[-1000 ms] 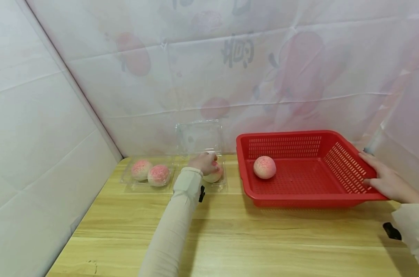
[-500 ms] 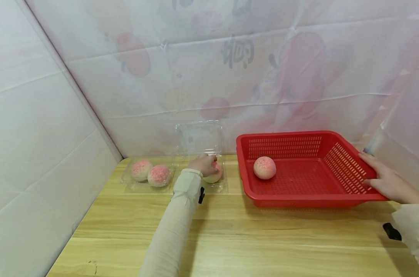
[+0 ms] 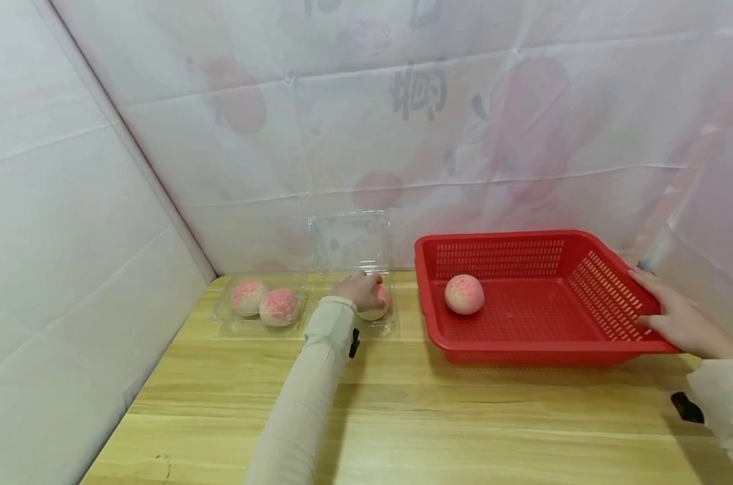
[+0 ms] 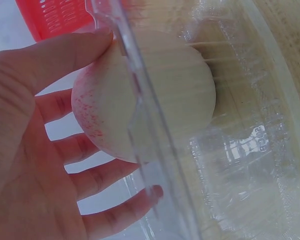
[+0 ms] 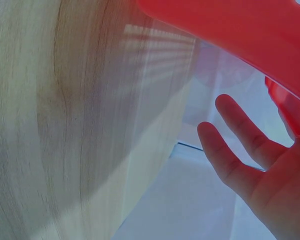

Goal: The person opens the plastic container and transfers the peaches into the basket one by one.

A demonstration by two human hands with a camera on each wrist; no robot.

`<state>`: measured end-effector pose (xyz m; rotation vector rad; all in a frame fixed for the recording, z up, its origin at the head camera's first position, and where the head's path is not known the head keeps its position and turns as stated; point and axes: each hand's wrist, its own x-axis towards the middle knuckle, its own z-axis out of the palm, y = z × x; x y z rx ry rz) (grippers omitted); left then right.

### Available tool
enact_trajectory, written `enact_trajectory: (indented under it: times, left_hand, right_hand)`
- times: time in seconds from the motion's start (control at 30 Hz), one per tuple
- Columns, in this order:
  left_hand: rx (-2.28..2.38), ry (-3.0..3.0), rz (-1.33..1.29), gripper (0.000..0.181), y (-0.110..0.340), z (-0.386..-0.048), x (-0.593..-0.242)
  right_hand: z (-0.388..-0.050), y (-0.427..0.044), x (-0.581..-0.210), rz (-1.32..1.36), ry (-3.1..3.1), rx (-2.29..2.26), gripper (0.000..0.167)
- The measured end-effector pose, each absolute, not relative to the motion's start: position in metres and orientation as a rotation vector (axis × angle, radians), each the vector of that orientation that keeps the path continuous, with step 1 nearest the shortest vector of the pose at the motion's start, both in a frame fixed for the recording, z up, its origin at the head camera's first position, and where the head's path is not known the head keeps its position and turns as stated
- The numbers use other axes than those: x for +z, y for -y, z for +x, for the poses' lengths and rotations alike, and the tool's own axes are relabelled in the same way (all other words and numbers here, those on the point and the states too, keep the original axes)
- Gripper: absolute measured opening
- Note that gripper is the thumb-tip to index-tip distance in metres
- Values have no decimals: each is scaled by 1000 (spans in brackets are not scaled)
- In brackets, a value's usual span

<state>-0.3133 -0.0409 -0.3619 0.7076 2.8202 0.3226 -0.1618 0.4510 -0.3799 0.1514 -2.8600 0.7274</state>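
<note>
My left hand (image 3: 357, 290) curls round a pink-and-cream peach (image 3: 376, 302) in an opened clear plastic clamshell box (image 3: 349, 241). In the left wrist view, the thumb lies on one side of that peach (image 4: 160, 85) and the fingers reach round its far side, with the box wall in front. At the right, my right hand (image 3: 682, 315) grips the rim of a red plastic basket (image 3: 548, 346), thumb inside. Two straight fingers (image 5: 230, 165) show below the red rim in the right wrist view. One peach (image 3: 464, 294) sits in the basket's left part.
Left of the opened box stands another clear box (image 3: 224, 311) with two peaches (image 3: 279, 308) in it. Everything stands near the back edge of a wooden table (image 3: 403, 431). White printed cloth (image 3: 354, 135) hangs behind, with white panels at both sides.
The whole head view has shifted very slightly. Both hands keep their places, the left on the peach and the right on the basket rim.
</note>
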Motion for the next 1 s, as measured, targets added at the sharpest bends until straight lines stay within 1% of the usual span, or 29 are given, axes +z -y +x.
enact_trajectory:
  times: [0.33, 0.6, 0.7, 0.9, 1.0]
  left_hand:
    - [326, -2801, 779, 52, 40, -316, -365]
    - [391, -2779, 749, 53, 40, -314, -365]
    - [423, -2773, 734, 55, 40, -313, -365]
    - [454, -2746, 675, 65, 40, -313, -369]
    - [449, -2748, 661, 66, 40, -313, -371]
  right_hand:
    - [-162, -454, -381, 144, 2864, 715, 77]
    - [-164, -457, -382, 136, 2872, 712, 77]
    - [-164, -458, -382, 121, 2884, 708, 77]
    - [-165, -458, -383, 120, 2886, 707, 77]
    - [-166, -458, -383, 123, 2884, 712, 77]
